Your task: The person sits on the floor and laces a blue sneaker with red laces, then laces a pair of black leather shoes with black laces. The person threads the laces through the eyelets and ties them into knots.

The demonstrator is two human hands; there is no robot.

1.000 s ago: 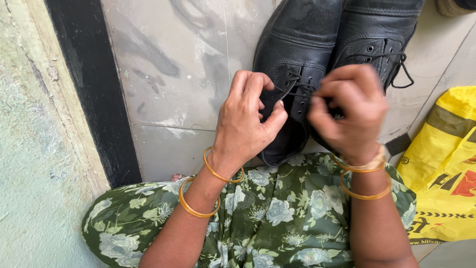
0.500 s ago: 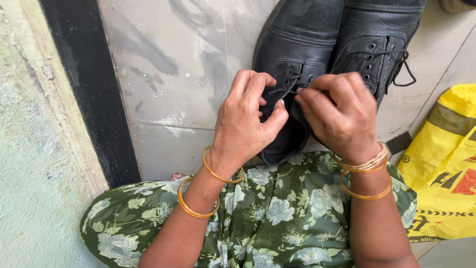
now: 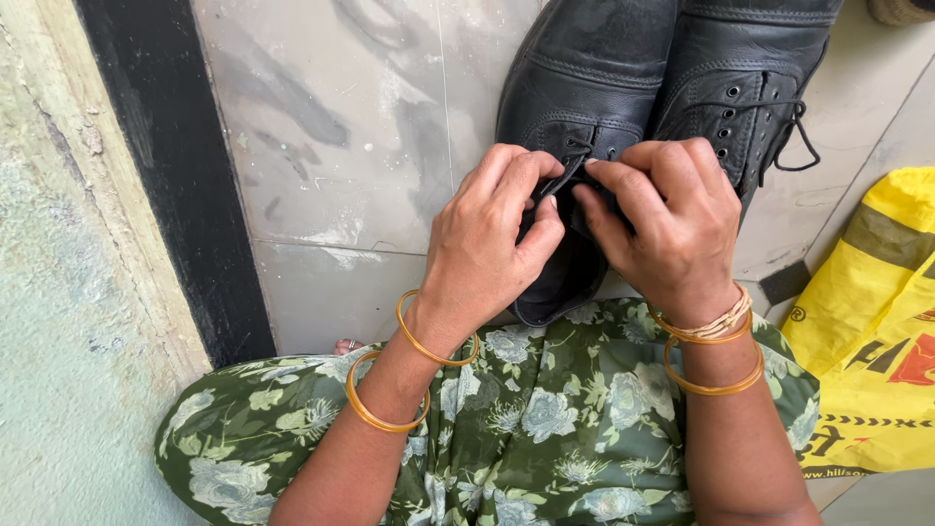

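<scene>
Counting two black shoes side by side on the tiled floor [image 3: 341, 146]: the left shoe [image 3: 575, 88] under my hands, the right shoe [image 3: 750, 78] just beside it with its lace loop hanging loose. Four bangles, two per wrist, plus one yellow bag [image 3: 877, 321] at my right and my green floral dress [image 3: 545, 419] below. My left hand [image 3: 487, 244] and right hand [image 3: 672, 234] are together over the left shoe's eyelets, both pinched shut on its lace [image 3: 575, 170], fingertips nearly touching. Half a second ago my right hand sat slightly apart from the left; it has closed in and dropped lower.
</scene>
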